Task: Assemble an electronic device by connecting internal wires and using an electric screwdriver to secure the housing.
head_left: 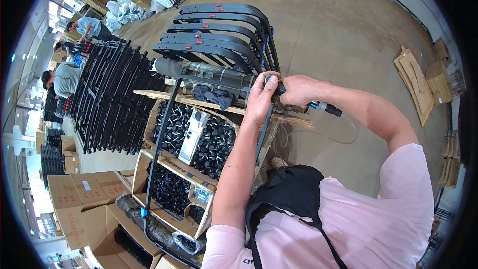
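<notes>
My left hand (pixel 261 100) is closed at the corner of a black tube frame (pixel 164 124), its thumb beside a round dark end piece (pixel 269 79). The frame's crossbar lies over a padded roller (pixel 219 75), and its long legs reach down toward me. My right hand (pixel 300 90) is wrapped round a dark air tool, mostly hidden by the fingers. A black and blue hose fitting (pixel 328 109) sticks out below that hand. Both hands are close together, the tool's front end at the frame corner. Where tool and frame meet is covered by my fingers.
Boxes of black-headed bolts (pixel 215 144) and small black parts (pixel 172 189) stand below the roller, a white case (pixel 194 137) on the bolts. Curved black frames (pixel 214 27) stand behind. Stacked frames (pixel 107 94) and other people are left; a thin hose (pixel 343 142) hangs right.
</notes>
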